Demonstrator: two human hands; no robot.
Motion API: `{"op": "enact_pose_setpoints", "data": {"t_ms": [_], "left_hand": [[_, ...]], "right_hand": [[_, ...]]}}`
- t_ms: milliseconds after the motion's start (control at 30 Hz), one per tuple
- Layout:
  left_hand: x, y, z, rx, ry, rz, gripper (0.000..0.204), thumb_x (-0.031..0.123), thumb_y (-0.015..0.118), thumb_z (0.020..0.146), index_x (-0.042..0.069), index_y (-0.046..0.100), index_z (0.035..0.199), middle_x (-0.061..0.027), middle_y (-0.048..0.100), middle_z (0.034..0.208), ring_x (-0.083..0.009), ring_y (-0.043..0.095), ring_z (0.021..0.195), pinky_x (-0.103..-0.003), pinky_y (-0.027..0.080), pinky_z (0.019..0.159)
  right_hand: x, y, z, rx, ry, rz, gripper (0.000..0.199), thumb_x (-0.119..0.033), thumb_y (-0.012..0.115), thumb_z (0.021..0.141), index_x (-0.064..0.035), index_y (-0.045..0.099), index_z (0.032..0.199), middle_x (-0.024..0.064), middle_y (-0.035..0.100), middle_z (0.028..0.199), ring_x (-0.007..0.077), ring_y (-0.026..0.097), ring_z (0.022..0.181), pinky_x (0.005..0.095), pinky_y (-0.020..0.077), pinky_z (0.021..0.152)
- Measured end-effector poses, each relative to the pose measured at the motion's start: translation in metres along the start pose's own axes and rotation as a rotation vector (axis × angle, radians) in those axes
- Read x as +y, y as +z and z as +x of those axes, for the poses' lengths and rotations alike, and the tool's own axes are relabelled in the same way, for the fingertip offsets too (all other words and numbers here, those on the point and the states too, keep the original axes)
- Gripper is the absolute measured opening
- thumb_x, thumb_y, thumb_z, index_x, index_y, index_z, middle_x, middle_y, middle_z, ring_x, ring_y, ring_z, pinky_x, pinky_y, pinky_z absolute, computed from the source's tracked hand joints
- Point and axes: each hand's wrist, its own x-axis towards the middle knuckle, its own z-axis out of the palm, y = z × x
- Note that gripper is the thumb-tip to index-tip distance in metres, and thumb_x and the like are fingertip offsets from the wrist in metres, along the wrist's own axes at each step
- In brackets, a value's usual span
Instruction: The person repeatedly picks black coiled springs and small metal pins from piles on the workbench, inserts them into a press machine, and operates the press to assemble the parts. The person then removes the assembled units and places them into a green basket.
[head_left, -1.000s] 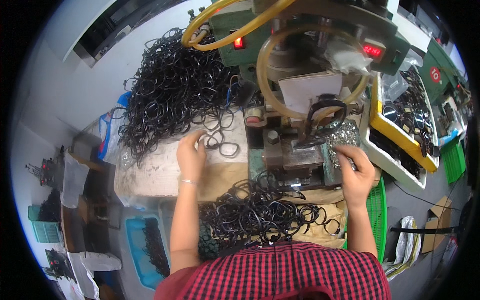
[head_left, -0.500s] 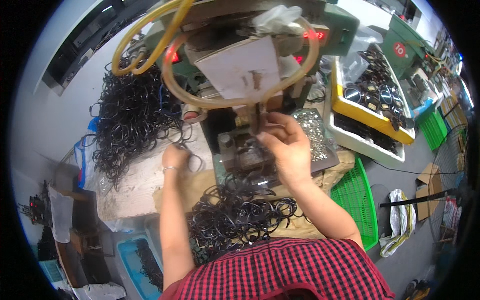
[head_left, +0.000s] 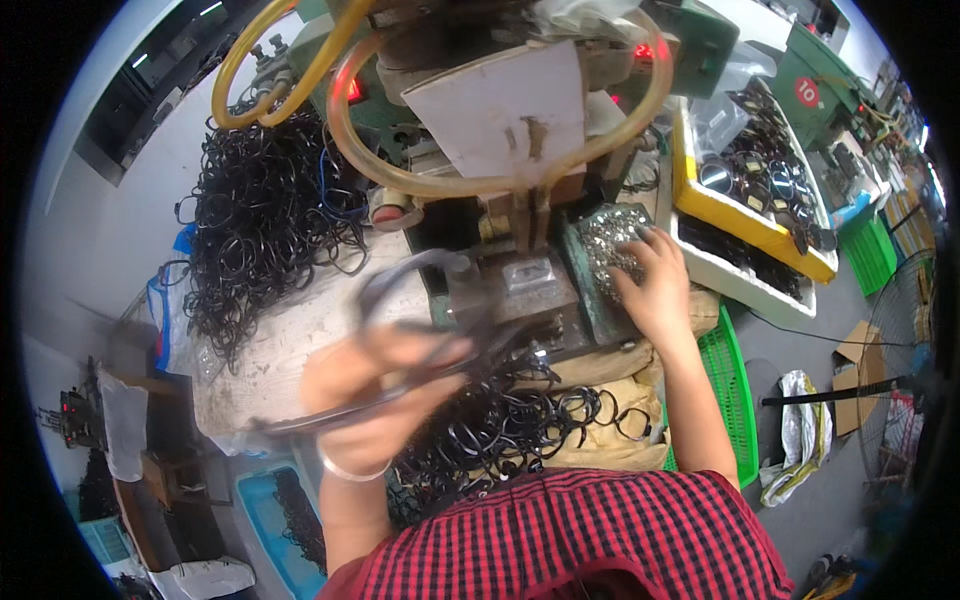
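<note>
Head view, one operator at a press-type machine [head_left: 500, 130], upper centre of frame. Left hand [head_left: 375, 400], lower-left centre, motion-blurred, is clenched on a black ring [head_left: 400, 340]; the ring's plane seems tilted, long axis running approx. lower left to upper right toward the machine's fixture block [head_left: 525, 285], though blur makes this uncertain. Right hand [head_left: 655, 285], right of centre, rests fingers-down in a tray of small metal clips [head_left: 600, 240], fingers curled on the parts; whether one is pinched cannot be told. Step judged: loading, i.e. ring carried to fixture while a clip is picked. Next move calls for seating the ring square on the block and bringing a clip to it. More black rings: pile [head_left: 260, 220] upper left on the tabletop [head_left: 290, 340], heap [head_left: 500, 430] at lower centre.
</note>
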Motion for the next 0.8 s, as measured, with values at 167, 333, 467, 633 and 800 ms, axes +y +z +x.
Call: {"op": "enact_pose_setpoints", "data": {"t_ms": [167,333,467,633,800], "left_hand": [[-0.013,0.026,0.041,-0.104,-0.025,-0.027,0.014,0.002,0.074,0.077,0.003,0.069,0.090,-0.0063,0.066,0.078,-0.0138,0.060,0.066,-0.025,0.046,0.060],[-0.007,0.024,0.036,-0.072,-0.242,-0.005,0.019,-0.003,0.073,0.066,-0.002,0.069,0.085,-0.0129,0.070,0.089,-0.0206,0.066,0.079,-0.031,0.051,0.075],[-0.004,-0.005,0.010,0.125,-0.165,-0.453,0.021,0.001,0.070,0.070,-0.006,0.066,0.089,-0.0159,0.066,0.083,-0.0214,0.064,0.068,-0.029,0.052,0.061],[-0.011,-0.042,-0.025,0.029,-0.878,-0.399,0.016,0.011,0.059,0.084,-0.001,0.061,0.093,-0.0051,0.059,0.076,-0.0096,0.054,0.058,-0.021,0.041,0.047],[0.016,-0.087,-0.029,-0.283,-1.054,-0.070,0.015,0.011,0.062,0.081,0.001,0.065,0.092,0.0008,0.062,0.072,-0.0052,0.054,0.062,-0.019,0.040,0.054]], "right_hand": [[-0.001,0.029,-0.004,0.035,-0.032,-0.036,0.022,-0.016,0.073,0.074,-0.0058,0.067,0.092,0.0164,0.056,0.127,0.0360,0.044,0.127,0.0484,0.0434,0.097],[0.009,0.031,-0.006,0.128,-0.079,0.037,0.015,-0.014,0.072,0.074,-0.0059,0.067,0.087,0.0149,0.059,0.122,0.0362,0.049,0.123,0.0455,0.0452,0.095],[-0.001,0.015,-0.005,0.168,-0.020,-0.082,0.029,-0.014,0.072,0.075,-0.0045,0.066,0.102,0.0191,0.059,0.122,0.0340,0.050,0.123,0.0473,0.0446,0.093],[-0.123,-0.058,-0.026,0.043,-0.591,0.568,0.044,-0.003,0.066,0.074,-0.0017,0.061,0.118,0.0198,0.061,0.117,0.0351,0.058,0.112,0.0424,0.0518,0.086],[-0.200,-0.023,-0.015,-0.317,-0.874,0.849,0.063,0.001,0.065,0.065,-0.0010,0.054,0.126,0.0196,0.054,0.128,0.0341,0.051,0.122,0.0432,0.0460,0.097]]}}
